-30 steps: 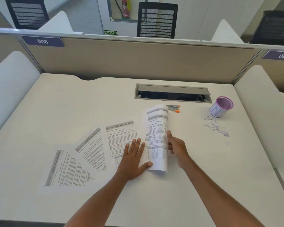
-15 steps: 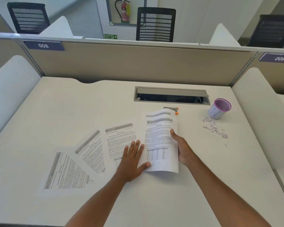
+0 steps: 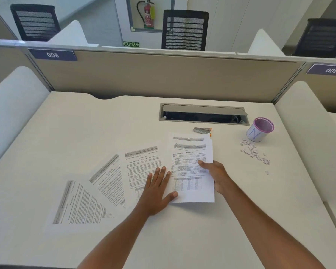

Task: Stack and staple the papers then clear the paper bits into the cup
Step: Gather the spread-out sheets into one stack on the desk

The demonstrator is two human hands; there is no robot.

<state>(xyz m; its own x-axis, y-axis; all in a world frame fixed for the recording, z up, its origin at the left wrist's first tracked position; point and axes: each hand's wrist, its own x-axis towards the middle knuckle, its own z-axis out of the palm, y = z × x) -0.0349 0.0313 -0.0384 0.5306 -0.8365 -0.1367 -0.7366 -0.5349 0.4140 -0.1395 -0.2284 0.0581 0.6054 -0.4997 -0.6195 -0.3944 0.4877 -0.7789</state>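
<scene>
Several printed sheets fan out across the white desk (image 3: 85, 133). The rightmost two lie stacked as a small paper stack (image 3: 190, 152). My right hand (image 3: 214, 174) pinches the top sheet at its right edge, thumb on the print. My left hand (image 3: 158, 188) lies flat with fingers spread, pressing the stack's lower left corner and the middle sheet (image 3: 142, 164). Two more sheets (image 3: 80, 204) lie further left. A grey stapler (image 3: 202, 130) with orange tips sits just beyond the stack. The purple-rimmed cup (image 3: 260, 130) stands at the right, with white paper bits (image 3: 252, 151) scattered in front of it.
An open cable tray (image 3: 203, 114) is set into the desk behind the stapler. Beige partition panels (image 3: 163, 74) close the back, and white dividers (image 3: 308, 133) flank both sides. One stray paper bit (image 3: 267, 172) lies apart from the pile.
The top sheet, curled up in my right hand a second ago, has been laid flat onto the rightmost sheet. My left hand has stayed pressed in place.
</scene>
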